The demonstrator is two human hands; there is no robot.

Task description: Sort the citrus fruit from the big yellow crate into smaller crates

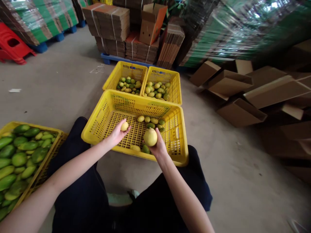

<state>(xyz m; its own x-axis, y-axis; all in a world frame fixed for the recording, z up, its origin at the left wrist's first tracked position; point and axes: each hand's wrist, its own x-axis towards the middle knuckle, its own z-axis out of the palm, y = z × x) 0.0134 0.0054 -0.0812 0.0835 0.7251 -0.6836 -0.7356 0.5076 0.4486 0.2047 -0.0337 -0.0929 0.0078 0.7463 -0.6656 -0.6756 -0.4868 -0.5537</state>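
Observation:
My left hand (pixel 116 134) is over the middle of a yellow plastic crate (pixel 98 118), its fingers closed on a small yellow lemon (pixel 124 126). Near the crate's front right, my right hand (pixel 159 146) grips a larger pale-yellow lemon (pixel 150 137), the stem end facing up. Inside this crate, several yellow and green lemons (pixel 150 125) lie toward the back right. A yellow lemon (pixel 135 148) and a green one (pixel 145 149) rest by the front wall, below my hands.
Two smaller yellow crates (pixel 176 85) with lemons stand directly behind. At left, another crate (pixel 50 157) is heaped with green lemons (pixel 19 159). Cardboard boxes (pixel 230 82) lie on the floor at right. Bundled flat cartons (pixel 107 21) sit on a blue pallet (pixel 108 59); a red stool (pixel 14 45) stands far left.

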